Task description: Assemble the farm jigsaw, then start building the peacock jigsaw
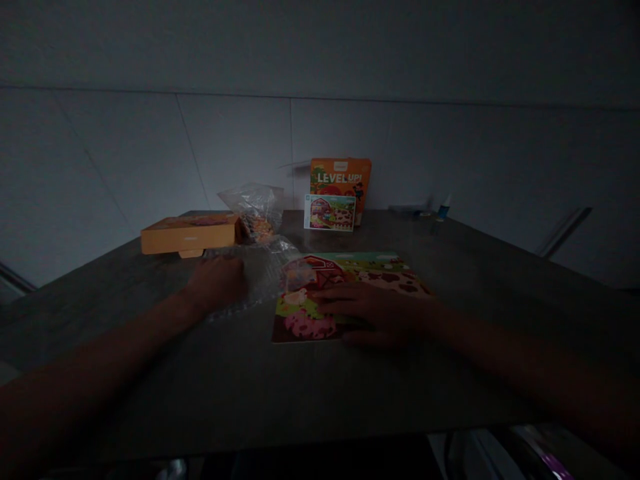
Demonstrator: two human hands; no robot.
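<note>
A farm picture puzzle (306, 323) with a barn, a pig and a spotted cow lies flat on the dark table. My right hand (367, 310) rests on its middle, palm down with the fingers stretched to the left, covering part of the picture. Left of the puzzle, my left hand (219, 281) is closed round the edge of a clear plastic bag (265, 277). The bag spreads to the right, and its end overlaps the puzzle's left side. My left fingertips are dim and partly hidden.
An orange box (193, 235) lies at the left, beside another clear bag (259, 213) with orange pieces inside. Behind the puzzle, a small farm picture card (330, 213) leans on an upright orange "LEVEL UP!" box (341, 177). A small blue bottle (443, 209) stands at the back right.
</note>
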